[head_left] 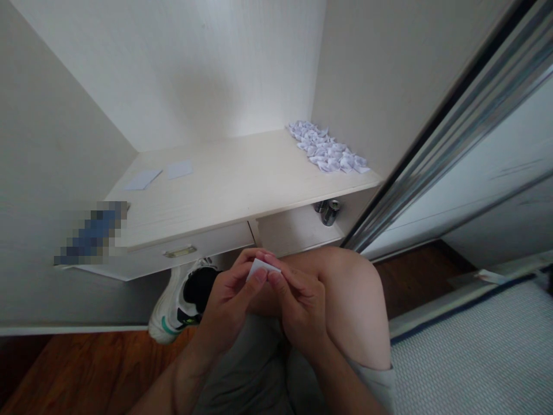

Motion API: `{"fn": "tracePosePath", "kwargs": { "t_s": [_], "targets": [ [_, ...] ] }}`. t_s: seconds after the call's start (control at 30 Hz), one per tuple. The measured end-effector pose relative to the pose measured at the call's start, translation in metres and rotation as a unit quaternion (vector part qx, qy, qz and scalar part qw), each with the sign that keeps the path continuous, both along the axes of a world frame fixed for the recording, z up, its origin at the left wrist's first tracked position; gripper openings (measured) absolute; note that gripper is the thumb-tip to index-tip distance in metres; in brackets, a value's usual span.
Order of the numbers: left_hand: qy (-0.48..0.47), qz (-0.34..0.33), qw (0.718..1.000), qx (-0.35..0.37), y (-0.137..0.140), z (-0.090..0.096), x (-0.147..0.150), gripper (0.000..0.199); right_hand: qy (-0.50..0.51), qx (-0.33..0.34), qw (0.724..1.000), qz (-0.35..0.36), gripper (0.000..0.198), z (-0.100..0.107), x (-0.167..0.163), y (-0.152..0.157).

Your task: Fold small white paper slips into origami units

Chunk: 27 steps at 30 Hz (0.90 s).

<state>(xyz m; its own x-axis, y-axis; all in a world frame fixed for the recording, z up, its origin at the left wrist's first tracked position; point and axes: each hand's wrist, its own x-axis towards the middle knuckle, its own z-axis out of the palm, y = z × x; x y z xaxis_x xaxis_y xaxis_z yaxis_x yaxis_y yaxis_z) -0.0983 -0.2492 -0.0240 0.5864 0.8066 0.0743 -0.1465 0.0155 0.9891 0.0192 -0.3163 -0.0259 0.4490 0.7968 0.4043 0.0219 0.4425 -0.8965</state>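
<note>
A small piece of white paper (pixel 261 266), apparently folded, is pinched between my two hands above my crossed leg. My left hand (pixel 231 294) grips its left side, thumb on the near face. On the right side, my right hand (pixel 300 297) presses it with thumb and fingers. The fingers behind the paper are partly hidden. Beyond my hands, a pile of folded white paper pieces (pixel 328 150) lies at the right end of the white shelf (pixel 224 184). Flat paper sheets (pixel 141 180) and another flat sheet (pixel 179 169) rest toward the shelf's left.
Below the shelf are a drawer with a metal handle (pixel 180 252) and an open compartment holding dark cans (pixel 331 212). A blurred blue item (pixel 93 233) sits at the left edge. My shoe (pixel 168 308) is under the drawer. A sliding-door frame (pixel 432 127) stands at right.
</note>
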Motion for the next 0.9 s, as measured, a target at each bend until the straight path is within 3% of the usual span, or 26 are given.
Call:
{"fn": "tracePosePath", "kwargs": {
  "t_s": [0.13,0.43,0.63,0.77,0.9],
  "targets": [
    [0.019,0.017,0.999,0.040,0.001,0.005,0.000,0.025,0.015,-0.005,1.000,-0.018,0.029,0.000,0.000,0.002],
    [0.071,0.053,0.992,0.091,0.002,0.014,-0.004,0.033,0.077,-0.090,0.991,-0.055,0.007,-0.004,0.002,0.003],
    [0.103,-0.037,0.984,0.140,0.011,0.025,-0.014,0.037,0.100,-0.084,0.991,-0.032,0.005,-0.013,0.010,0.003],
    [0.117,-0.056,0.981,0.144,0.016,0.029,-0.016,0.030,0.118,-0.081,0.990,-0.012,0.008,-0.013,0.014,0.004],
    [0.072,-0.016,0.991,0.110,0.017,0.026,-0.014,0.013,0.108,-0.080,0.991,-0.027,0.009,-0.013,0.015,0.005]
  ]
}}
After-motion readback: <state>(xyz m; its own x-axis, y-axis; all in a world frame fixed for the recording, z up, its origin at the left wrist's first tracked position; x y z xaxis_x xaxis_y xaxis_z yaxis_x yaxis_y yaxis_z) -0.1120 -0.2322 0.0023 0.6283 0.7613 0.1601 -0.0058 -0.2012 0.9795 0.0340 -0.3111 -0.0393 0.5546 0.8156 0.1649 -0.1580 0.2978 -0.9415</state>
